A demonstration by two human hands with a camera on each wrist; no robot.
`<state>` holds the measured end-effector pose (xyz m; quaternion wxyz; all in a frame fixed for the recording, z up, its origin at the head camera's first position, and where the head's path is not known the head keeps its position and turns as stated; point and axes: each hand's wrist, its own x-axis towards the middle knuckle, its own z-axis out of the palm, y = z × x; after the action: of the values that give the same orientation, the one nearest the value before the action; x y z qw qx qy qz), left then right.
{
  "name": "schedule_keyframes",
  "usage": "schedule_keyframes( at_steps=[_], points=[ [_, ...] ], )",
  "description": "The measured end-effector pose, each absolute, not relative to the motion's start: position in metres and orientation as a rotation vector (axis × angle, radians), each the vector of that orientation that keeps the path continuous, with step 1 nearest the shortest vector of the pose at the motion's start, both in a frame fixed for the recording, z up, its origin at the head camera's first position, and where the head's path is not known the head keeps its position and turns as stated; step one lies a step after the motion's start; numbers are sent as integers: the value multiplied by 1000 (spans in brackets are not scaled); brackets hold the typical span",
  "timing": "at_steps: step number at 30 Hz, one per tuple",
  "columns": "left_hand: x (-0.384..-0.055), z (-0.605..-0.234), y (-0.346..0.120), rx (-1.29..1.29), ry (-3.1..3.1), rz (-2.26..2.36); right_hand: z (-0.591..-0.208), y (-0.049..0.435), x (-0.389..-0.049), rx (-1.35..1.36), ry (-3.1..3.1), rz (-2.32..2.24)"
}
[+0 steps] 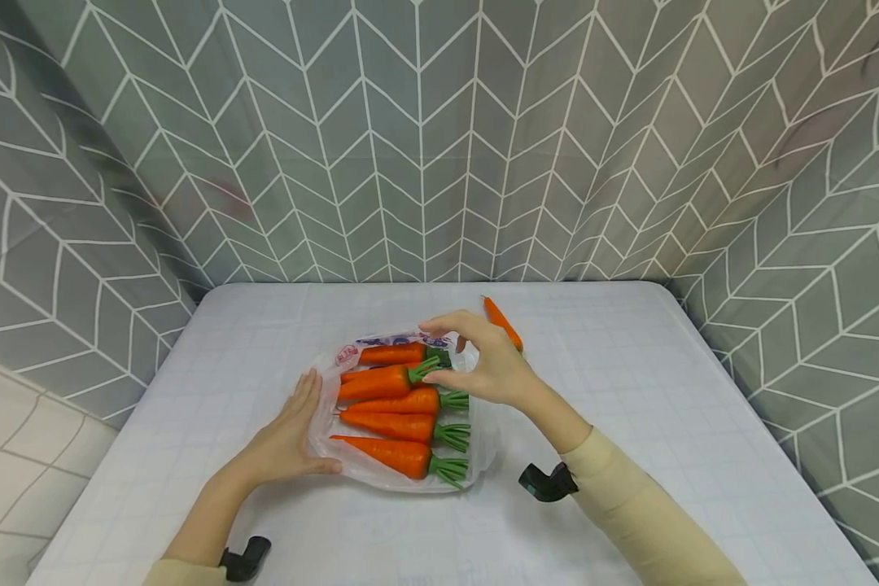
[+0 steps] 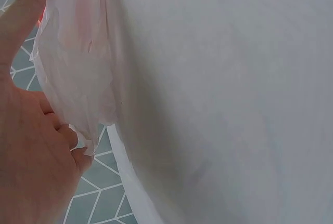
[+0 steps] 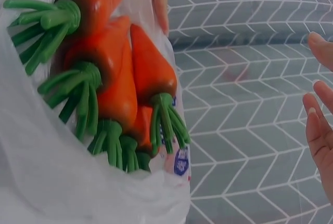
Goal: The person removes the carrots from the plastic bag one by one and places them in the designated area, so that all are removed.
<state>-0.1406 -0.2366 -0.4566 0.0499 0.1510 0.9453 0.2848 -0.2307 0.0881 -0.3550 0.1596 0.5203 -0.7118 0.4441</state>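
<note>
A white plastic bag (image 1: 439, 483) lies on the table, its mouth spread to show several orange carrots (image 1: 395, 426) with green stem tops pointing right. At the bag's left side, my left hand (image 1: 287, 435) rests against the plastic, fingers extended and thumb apart. Over the upper right of the bag hovers my right hand (image 1: 489, 358), thumb and fingers spread apart around nothing. The right wrist view shows the carrots (image 3: 152, 64) heaped in the bag, with that hand's fingertips off to the right. The left wrist view has the bag's plastic (image 2: 78, 73) beside the left fingers.
One loose carrot (image 1: 502, 323) lies on the table behind the right hand. A white cloth covers the table (image 1: 630, 366). Grey curtain (image 1: 425, 163) with white zigzag lines stands behind and on both sides. Black wrist mounts (image 1: 549, 483) sit on the forearms.
</note>
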Motion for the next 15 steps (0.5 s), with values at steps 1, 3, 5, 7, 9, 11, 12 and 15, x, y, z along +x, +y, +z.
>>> schedule_keyframes(
  at_steps=[1,3,5,7,9,11,12,15],
  points=[
    [-141,-457,-237,462,2881,866,-356,86,-231,1497,-2037,1268],
    [-141,-458,-237,466,2883,868,-356,81,-231,1513,-2039,1266],
    [-141,-458,-237,471,2882,872,-357,76,-231,1519,-2041,1266],
    [-141,-459,-237,476,2880,874,-357,71,-231,1516,-2057,1267],
    [-141,-458,-237,477,2877,878,-358,66,-230,1514,-2080,1276],
    [-141,-458,-237,476,2877,876,-359,62,-230,1520,-2108,1278],
    [-141,-459,-237,475,2877,875,-359,60,-230,1525,-2120,1282],
    [-141,-458,-237,463,2872,874,-361,53,-230,1542,-2144,1298]
  ],
)
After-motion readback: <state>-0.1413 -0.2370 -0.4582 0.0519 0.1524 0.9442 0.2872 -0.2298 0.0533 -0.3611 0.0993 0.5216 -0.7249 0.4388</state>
